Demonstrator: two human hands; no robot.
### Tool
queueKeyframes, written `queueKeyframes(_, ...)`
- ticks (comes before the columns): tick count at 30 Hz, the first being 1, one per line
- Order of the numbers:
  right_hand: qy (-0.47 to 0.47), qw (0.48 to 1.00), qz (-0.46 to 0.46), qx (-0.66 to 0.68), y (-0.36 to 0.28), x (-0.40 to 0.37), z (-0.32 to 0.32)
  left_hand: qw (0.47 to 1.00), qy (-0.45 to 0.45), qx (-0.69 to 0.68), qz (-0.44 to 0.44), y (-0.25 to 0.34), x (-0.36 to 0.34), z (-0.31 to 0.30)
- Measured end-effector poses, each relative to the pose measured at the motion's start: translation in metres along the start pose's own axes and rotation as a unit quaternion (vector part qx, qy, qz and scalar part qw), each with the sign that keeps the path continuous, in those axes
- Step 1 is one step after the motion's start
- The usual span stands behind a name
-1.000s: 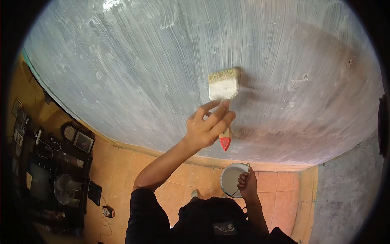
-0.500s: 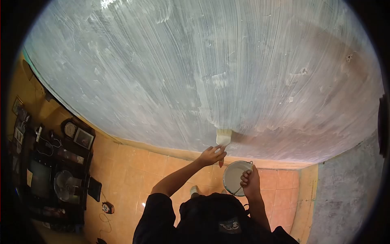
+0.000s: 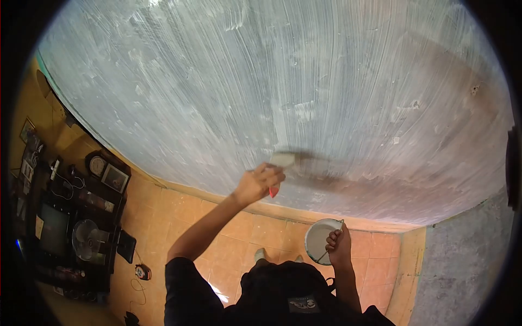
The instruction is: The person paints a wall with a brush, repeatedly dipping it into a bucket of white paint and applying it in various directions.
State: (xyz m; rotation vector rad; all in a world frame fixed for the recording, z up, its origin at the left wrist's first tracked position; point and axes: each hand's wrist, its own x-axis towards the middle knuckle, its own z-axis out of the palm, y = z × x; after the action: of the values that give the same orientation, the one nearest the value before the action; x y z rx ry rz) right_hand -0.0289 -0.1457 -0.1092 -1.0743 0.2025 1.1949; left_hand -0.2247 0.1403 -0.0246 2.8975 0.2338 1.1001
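My left hand grips a wide paintbrush with a red-tipped handle. The bristle end of the brush is at the lower part of the wall, which carries streaky white strokes over grey-blue. My right hand is closed around the wire handle of a paint bucket. Pale paint fills part of that bucket, which hangs over the tiled floor in front of my body, to the right.
At the left, a dark cabinet holds a television, a fan and a framed picture. A cord reel lies on the orange tiles. A grey wall stands at the right.
My left hand has moved up and left along the wall with the paintbrush, and the arm is lifted. The bucket in my right hand has shifted only slightly.
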Motion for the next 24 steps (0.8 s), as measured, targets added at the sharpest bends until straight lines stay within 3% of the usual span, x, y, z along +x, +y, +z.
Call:
queueKeyframes(6,-0.014,1.0,0.014,0.014,0.017,0.007,0.011,0.996,0.06,0.045,0.05,-0.008,0.119,-0.143)
queueKeyframes(12,-0.049,0.998,0.029,0.025,0.032,0.005,0.03,0.962,0.133,0.157,0.179,0.001,0.228,-0.264)
queueKeyframes(14,-0.046,0.998,0.03,0.017,0.038,0.002,0.037,0.973,0.159,0.133,0.105,0.011,0.248,-0.286)
queueKeyframes(15,-0.05,0.998,0.029,0.014,0.04,0.002,0.038,0.968,0.176,0.092,0.156,0.018,0.266,-0.298)
queueKeyframes(16,-0.05,0.998,0.03,0.012,0.04,0.003,0.039,0.963,0.209,0.088,0.143,0.015,0.271,-0.303)
queueKeyframes(18,-0.048,0.998,0.037,0.023,0.044,0.004,0.038,0.907,0.289,0.219,0.212,0.011,0.273,-0.304)
queueKeyframes(20,-0.045,0.998,0.042,0.028,0.046,0.003,0.038,0.907,0.275,0.276,0.158,-0.006,0.24,-0.287)
queueKeyframes(21,-0.043,0.998,0.042,0.03,0.045,0.004,0.038,0.904,0.261,0.261,0.217,-0.006,0.237,-0.277)
queueKeyframes(22,-0.041,0.998,0.042,0.031,0.044,0.004,0.037,0.928,0.245,0.219,0.175,-0.002,0.22,-0.257)
queueKeyframes(24,-0.032,0.998,0.039,0.025,0.045,0.004,0.036,0.895,0.246,0.327,0.181,-0.027,0.181,-0.202)
